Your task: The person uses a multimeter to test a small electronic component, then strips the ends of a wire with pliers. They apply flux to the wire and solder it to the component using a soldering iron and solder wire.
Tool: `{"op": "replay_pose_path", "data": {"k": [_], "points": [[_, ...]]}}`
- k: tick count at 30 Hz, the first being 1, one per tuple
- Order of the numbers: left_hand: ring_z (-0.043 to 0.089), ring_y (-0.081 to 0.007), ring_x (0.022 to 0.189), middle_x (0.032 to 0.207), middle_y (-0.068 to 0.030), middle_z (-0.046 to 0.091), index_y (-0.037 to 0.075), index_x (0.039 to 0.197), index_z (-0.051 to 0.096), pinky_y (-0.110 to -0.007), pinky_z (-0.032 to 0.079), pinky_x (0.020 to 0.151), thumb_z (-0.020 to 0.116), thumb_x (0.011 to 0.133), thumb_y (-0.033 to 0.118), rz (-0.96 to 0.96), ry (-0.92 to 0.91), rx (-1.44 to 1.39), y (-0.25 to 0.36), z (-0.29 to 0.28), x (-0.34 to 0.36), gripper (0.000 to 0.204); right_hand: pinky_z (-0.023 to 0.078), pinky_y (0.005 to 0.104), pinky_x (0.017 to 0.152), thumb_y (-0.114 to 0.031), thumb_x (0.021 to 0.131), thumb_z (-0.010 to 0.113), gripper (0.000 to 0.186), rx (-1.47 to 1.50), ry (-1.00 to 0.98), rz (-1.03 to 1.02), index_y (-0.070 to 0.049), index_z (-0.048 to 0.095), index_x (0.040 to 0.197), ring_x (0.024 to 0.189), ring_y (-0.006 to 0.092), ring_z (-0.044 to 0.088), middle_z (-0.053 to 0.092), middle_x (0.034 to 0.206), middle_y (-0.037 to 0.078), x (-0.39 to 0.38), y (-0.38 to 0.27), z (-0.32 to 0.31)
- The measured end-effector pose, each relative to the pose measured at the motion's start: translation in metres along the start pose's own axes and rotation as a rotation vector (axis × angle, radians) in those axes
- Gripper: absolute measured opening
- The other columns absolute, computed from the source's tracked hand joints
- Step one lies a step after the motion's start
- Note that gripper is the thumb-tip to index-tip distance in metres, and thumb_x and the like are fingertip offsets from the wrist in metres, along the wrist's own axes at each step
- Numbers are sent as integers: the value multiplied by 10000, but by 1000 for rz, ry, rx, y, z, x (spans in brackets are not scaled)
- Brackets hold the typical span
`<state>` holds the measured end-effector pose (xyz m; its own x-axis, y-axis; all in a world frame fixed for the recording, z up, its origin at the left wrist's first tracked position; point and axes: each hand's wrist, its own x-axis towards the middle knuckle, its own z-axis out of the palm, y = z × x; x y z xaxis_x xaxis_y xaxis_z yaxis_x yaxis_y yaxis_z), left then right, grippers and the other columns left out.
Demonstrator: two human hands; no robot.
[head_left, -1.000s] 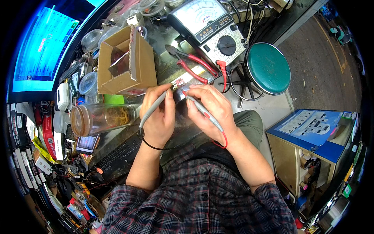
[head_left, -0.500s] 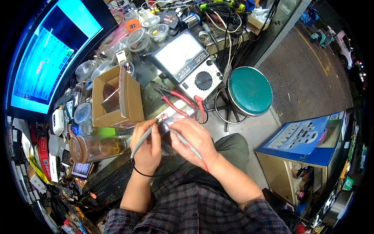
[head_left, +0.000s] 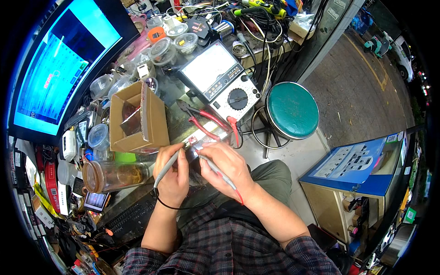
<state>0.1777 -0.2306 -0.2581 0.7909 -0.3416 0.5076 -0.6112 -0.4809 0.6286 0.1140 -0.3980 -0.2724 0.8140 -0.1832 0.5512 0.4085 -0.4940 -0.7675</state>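
My left hand (head_left: 172,181) is closed round a grey test probe (head_left: 165,171) with a black lead. In my right hand (head_left: 231,166) is a second grey test probe (head_left: 217,171), which has a red lead. Both probe tips point toward a small reddish and metallic part (head_left: 190,141) at my left fingertips; whether the tips touch it is too small to tell. Just beyond my hands stands an analog multimeter (head_left: 238,98) with a large dial face and a round black knob. Red-handled pliers (head_left: 201,120) lie between the meter and my hands.
An open cardboard box (head_left: 153,121) and a glass jar (head_left: 123,176) lie left of my hands, near a keyboard (head_left: 130,213). Clear plastic tubs (head_left: 162,50) crowd the bench behind. A lit monitor (head_left: 55,68) stands at far left, a green stool (head_left: 292,110) at right.
The multimeter, box and pliers sit slightly lower in the picture, as the view has shifted a little. Both hands keep nearly the same pose on the probes.
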Motion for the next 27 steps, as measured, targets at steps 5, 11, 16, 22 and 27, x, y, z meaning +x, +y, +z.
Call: {"op": "replay_pose_path", "data": {"k": [5, 11, 16, 22, 27], "points": [[680, -310, 853, 1001, -175, 693, -20, 1143, 707, -376, 551, 761, 655, 1007, -5, -21, 12, -22, 0, -1, -2, 147, 581, 443, 932, -20, 870, 781, 253, 10, 1, 6, 17, 687, 1102, 1047, 383, 713, 711, 1077, 192, -1, -1, 2], [689, -316, 903, 1035, -182, 698, -23, 1185, 697, -380, 553, 817, 668, 1016, 19, 25, 6, -13, -3, 0, -1, 176, 589, 428, 903, -17, 869, 779, 243, -7, 16, 1, 16, 698, 1096, 1020, 369, 714, 710, 1097, 184, -2, 4, 3], [657, -355, 1029, 1174, -214, 666, 2, 1169, 682, -425, 550, 873, 648, 938, -21, 231, -3, -1, 8, -26, -16, 234, 578, 472, 942, 2, 830, 740, 311, -28, -60, -95, 11, 691, 1137, 1088, 393, 694, 676, 1130, 187, -11, -22, -24], [658, -347, 914, 1028, -142, 649, 46, 1140, 642, -460, 502, 791, 748, 865, 62, 421, -289, -60, 16, -23, -45, 295, 542, 509, 1024, 7, 768, 699, 587, -51, -243, -94, -20, 612, 1348, 1226, 414, 637, 585, 1291, 215, -44, -32, -41], [598, -370, 895, 990, -173, 587, 18, 1093, 608, -481, 472, 803, 758, 812, 88, 261, -638, -46, 30, -1, -81, 326, 525, 491, 1049, -121, 891, 773, 381, 196, -405, -6, -48, 667, 1249, 1269, 407, 620, 591, 1353, 189, -95, -15, -52]]}}
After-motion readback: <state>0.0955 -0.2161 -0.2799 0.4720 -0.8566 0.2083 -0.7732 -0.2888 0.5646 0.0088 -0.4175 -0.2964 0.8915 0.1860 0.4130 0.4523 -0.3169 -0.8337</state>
